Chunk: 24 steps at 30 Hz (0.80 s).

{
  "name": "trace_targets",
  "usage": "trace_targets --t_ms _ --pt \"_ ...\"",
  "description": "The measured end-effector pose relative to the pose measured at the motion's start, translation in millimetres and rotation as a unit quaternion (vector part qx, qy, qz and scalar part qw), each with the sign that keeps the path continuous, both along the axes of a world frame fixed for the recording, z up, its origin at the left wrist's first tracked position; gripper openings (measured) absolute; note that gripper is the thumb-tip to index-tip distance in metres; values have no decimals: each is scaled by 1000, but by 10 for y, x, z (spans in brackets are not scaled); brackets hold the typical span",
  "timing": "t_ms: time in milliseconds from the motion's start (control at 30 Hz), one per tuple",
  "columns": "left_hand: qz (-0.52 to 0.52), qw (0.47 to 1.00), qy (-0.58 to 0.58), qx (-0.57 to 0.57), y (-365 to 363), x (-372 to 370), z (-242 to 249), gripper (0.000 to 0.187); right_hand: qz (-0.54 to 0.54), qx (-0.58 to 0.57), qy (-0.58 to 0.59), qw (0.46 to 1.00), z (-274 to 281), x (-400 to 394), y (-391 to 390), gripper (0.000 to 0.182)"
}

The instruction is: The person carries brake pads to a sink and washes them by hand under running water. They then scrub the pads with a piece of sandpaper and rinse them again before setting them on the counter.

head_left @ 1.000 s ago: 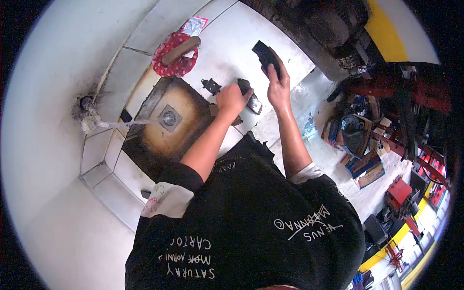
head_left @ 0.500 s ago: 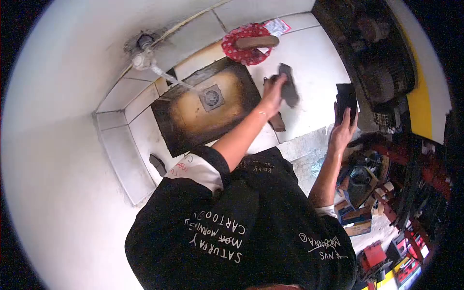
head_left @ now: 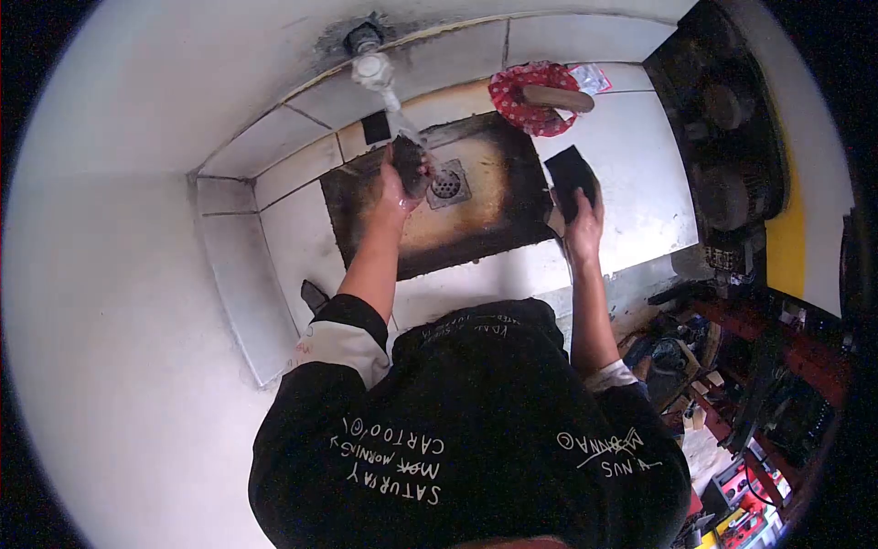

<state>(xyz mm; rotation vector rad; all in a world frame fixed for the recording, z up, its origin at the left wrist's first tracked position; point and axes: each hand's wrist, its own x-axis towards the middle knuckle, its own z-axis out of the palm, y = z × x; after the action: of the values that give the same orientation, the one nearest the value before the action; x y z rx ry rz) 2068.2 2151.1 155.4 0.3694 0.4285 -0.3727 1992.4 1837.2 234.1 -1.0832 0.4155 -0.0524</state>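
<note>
My left hand (head_left: 399, 190) is closed around a dark, roughly rectangular block (head_left: 411, 165), with the fingers partly hidden behind it. Water (head_left: 413, 133) runs from the white tap (head_left: 372, 71) onto the block and hand, above the stained basin (head_left: 366, 229) and its square metal drain (head_left: 448, 186). In my right hand (head_left: 583, 226) is a flat black rectangular piece (head_left: 571, 172), gripped at its lower end over the right rim of the basin. A brownish piece (head_left: 555, 220) shows partly behind that hand.
A red polka-dot cloth cover (head_left: 514, 108) bears a long brown rounded object (head_left: 558, 98) on the white tiled ledge (head_left: 640, 165). A small black square (head_left: 375, 127) stands behind the basin; a dark piece (head_left: 314, 296) lies at left. Cluttered shelving (head_left: 732, 366) stands to the right.
My left hand has carried the dark block left, from the tiled ledge to under the running water. The right hand still holds its black piece and is now nearer the basin. The view has shifted.
</note>
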Motion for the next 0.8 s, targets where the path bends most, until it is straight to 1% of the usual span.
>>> trace_targets --t_ms 33,67,100,133,167,200,233,267,300,333,367,400,433,467,533,567,633,667,733,767,800 --pt "23 997 31 65 -17 19 -8 56 27 -3 -47 999 -118 45 100 46" --pt "45 989 62 128 -5 42 -11 54 5 8 -11 1000 -248 62 227 47" --pt "24 997 25 65 74 90 -160 50 14 -111 -5 994 -429 90 303 47" --pt "21 998 27 62 38 98 -37 50 22 -229 3 973 -457 125 381 48" --pt "14 997 28 67 -49 127 85 54 20 -145 8 989 -494 150 470 47" --pt "7 997 29 72 -112 150 152 58 5 -88 21 996 -464 166 593 47" --pt "2 998 -2 65 -124 168 93 58 23 -139 10 990 -518 206 636 47" --pt "-4 998 -3 64 -151 188 110 58 38 -189 -1 981 -561 248 674 46" --pt "-16 1000 -12 -9 -180 201 104 61 38 -254 -33 966 -516 264 743 45" --pt "-27 996 -20 -83 -214 210 96 64 38 -275 -20 960 -476 296 804 44" --pt "-35 996 -16 -86 -247 213 83 64 37 -307 -30 951 -438 318 848 43" --pt "-43 992 -11 -116 -277 201 92 65 40 -338 -39 940 -391 334 884 43" --pt "-49 988 -4 -145 -295 179 98 66 42 -364 -77 927 -416 352 896 42" --pt "-51 988 2 -146 -311 147 102 66 42 -364 -71 928 -410 357 921 42" --pt "-54 987 -21 -149 -347 90 149 58 34 -386 -80 919 -363 373 974 42" --pt "-56 987 -18 -148 -358 86 161 58 30 -401 -106 909 -404 409 980 41" --pt "-51 989 25 -134 -374 92 164 68 27 -405 -110 907 -285 411 1050 41" --pt "-52 989 26 -133 -377 87 179 68 26 -411 -117 904 -201 418 1098 41" --pt "-72 994 -39 -78 -378 81 219 69 26 -432 -113 894 -190 441 1199 41" --pt "-73 994 -40 -77 -370 73 215 69 29 -433 -150 888 -285 489 1252 41" --pt "-79 975 -89 -186 -353 70 151 68 31 -435 -186 881 -365 525 1313 42"
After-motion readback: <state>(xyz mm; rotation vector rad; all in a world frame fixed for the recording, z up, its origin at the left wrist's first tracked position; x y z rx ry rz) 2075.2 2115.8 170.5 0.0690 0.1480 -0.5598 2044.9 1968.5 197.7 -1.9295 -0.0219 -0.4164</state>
